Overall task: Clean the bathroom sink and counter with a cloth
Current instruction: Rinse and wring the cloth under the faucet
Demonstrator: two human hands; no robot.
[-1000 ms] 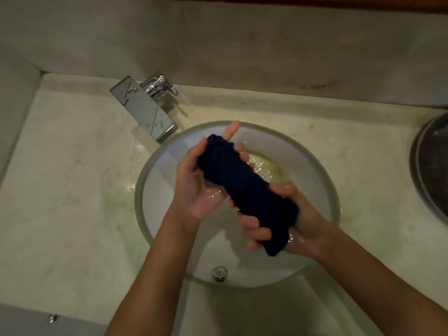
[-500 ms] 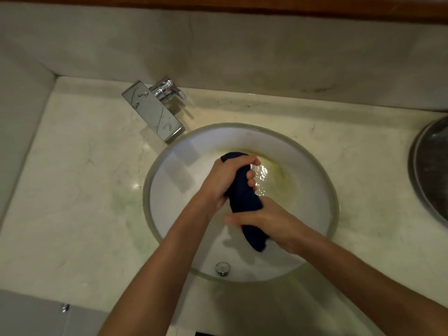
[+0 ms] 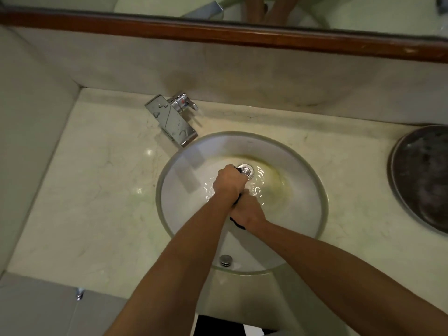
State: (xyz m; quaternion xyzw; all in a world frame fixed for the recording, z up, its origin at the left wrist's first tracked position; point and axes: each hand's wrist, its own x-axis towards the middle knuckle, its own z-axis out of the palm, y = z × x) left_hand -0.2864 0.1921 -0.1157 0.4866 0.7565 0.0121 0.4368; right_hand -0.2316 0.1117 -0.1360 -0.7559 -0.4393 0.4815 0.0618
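Over the middle of the round white sink [image 3: 312,190] both my hands grip a dark blue cloth [image 3: 237,223], twisted into a tight roll. My left hand [image 3: 228,181] holds its far end, close to the metal drain [image 3: 246,170]. My right hand [image 3: 247,209] holds its near end, right behind the left. Almost all of the cloth is hidden inside my fists; only a dark tip shows under the right hand. Rippling water lies in the bowl around my hands. The pale marble counter [image 3: 97,195] surrounds the sink.
A chrome tap [image 3: 173,120] with a flat spout stands at the sink's back left. A dark round metal dish [image 3: 424,178] sits on the counter at the right edge. A wood-framed mirror [image 3: 218,30] runs along the wall behind. An overflow cap [image 3: 226,260] is on the sink's near wall.
The cloth went from a loose thick roll held apart to a tight twist squeezed between my fists. My hands came together and lower in the bowl. The camera view widened upward.
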